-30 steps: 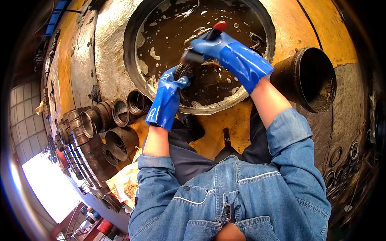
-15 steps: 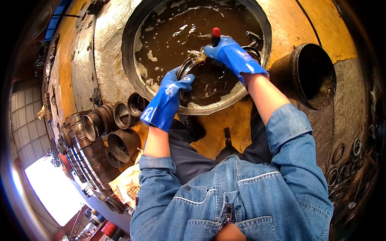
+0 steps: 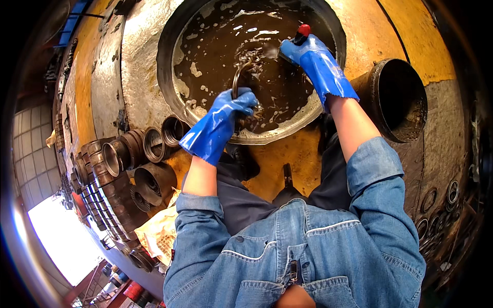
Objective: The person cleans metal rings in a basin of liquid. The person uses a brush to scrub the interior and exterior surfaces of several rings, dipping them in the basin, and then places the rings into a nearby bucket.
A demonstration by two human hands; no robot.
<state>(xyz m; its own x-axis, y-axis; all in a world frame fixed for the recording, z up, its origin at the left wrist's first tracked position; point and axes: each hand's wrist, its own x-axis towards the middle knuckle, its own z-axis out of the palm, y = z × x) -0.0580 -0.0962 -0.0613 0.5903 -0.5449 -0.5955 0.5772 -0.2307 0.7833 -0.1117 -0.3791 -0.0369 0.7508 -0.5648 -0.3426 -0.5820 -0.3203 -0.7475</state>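
Observation:
My left hand (image 3: 226,110), in a blue rubber glove, is closed on a metal ring (image 3: 235,84) at the near left side of a round tub (image 3: 165,84). The ring stands on edge, its far part down at the brown liquid (image 3: 215,46), where the surface is stirred up. My right hand (image 3: 312,55), gloved alike, is closed around a brush with a black handle and red end (image 3: 304,31). It is held over the right part of the tub, apart from the ring. The brush's working end is blurred and partly hidden by the glove.
A large dark metal cylinder (image 3: 371,92) lies open-ended right of the tub. Several rusty rings and sleeves (image 3: 154,143) stand at the left, near a crumpled yellowish bag (image 3: 156,228). More rings (image 3: 452,195) lie at the far right.
My right hand has drawn the brush away from the ring, to the right. The left hand's ring now meets the stirred-up liquid; the left hand itself has shifted little.

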